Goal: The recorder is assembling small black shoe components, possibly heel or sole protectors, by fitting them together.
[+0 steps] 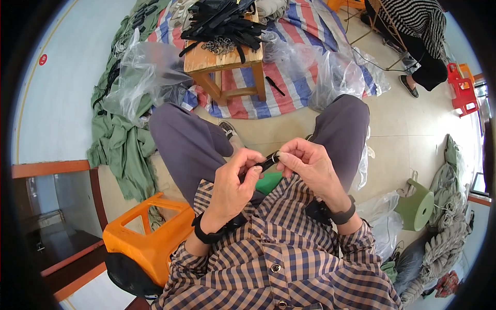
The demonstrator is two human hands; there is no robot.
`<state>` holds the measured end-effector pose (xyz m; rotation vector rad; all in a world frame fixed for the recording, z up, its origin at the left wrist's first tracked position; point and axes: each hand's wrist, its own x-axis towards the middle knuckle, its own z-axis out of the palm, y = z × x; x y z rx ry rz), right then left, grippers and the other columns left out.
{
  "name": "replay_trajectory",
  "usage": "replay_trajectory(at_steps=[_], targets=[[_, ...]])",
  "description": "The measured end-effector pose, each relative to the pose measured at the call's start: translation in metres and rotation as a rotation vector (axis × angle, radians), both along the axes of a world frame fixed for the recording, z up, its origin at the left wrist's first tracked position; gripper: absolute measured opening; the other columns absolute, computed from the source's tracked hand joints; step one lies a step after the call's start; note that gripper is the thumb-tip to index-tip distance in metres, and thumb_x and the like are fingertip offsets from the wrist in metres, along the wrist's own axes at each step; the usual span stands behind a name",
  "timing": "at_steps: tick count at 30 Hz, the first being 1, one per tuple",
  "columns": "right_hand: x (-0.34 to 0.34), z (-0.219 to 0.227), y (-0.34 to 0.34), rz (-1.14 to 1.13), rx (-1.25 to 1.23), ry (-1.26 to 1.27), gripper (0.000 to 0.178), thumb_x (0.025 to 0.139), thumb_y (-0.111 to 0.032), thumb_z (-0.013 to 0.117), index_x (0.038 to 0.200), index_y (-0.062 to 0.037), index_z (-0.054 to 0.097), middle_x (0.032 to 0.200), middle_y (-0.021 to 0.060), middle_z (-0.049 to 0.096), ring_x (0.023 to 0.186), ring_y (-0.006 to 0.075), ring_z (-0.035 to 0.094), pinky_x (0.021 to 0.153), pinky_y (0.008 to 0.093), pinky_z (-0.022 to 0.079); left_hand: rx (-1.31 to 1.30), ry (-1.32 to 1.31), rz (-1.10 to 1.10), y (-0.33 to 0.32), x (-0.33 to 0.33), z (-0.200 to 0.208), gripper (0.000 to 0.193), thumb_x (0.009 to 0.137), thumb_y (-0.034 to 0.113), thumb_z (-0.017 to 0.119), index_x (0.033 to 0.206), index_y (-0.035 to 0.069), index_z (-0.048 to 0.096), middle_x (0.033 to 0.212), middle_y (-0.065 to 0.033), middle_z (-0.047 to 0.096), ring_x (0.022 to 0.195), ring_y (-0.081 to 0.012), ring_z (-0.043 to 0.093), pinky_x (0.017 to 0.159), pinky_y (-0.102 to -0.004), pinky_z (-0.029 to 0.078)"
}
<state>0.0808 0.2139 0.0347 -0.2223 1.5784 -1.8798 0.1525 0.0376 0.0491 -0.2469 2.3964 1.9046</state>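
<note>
Above my lap, my left hand [231, 182] is closed around a short black strap [267, 163], pinching it between thumb and fingers. From the other side my right hand [312, 168] pinches the strap's end, where a small silvery metal ring [276, 155] shows in part. The fingertips hide the rest of that end. Beyond my knees stands a wooden stool [199, 62]. On it lie a heap of similar black straps [225, 23] and a small pile of metal rings [219, 46].
A striped tarp [243, 106] covers the floor ahead, with one loose black strap [275, 86] on it. Clear plastic bags [137, 77] and green cloth [121, 134] lie left. An orange stool [155, 232] stands beside me; a green stool [417, 206] is right. Another person [421, 31] sits far right.
</note>
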Motion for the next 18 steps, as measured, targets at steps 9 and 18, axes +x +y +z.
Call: replay_trajectory(at_steps=[9, 18], targets=[[0.006, -0.016, -0.002, 0.119, -0.253, -0.387, 0.017, 0.091, -0.016, 0.059, 0.096, -0.0002, 0.058, 0.08, 0.0053, 0.062, 0.066, 0.0072, 0.058, 0.061, 0.0191, 0.049, 0.113, 0.02, -0.037, 0.001, 0.001, -0.002, 0.018, 0.089, 0.001, 0.05, 0.107, 0.002, 0.053, 0.08, -0.0016, 0.057, 0.058, -0.0039, 0.048, 0.051, -0.0181, 0.04], [0.011, -0.017, -0.013, 0.068, -0.204, -0.333, 0.019, 0.092, -0.015, 0.057, 0.102, 0.0008, 0.059, 0.081, 0.0046, 0.063, 0.066, 0.0072, 0.058, 0.063, 0.0196, 0.049, 0.066, 0.053, -0.021, -0.001, 0.002, -0.002, 0.023, 0.083, -0.001, 0.061, 0.104, 0.001, 0.055, 0.087, -0.0048, 0.062, 0.072, -0.0067, 0.058, 0.064, -0.0191, 0.046]])
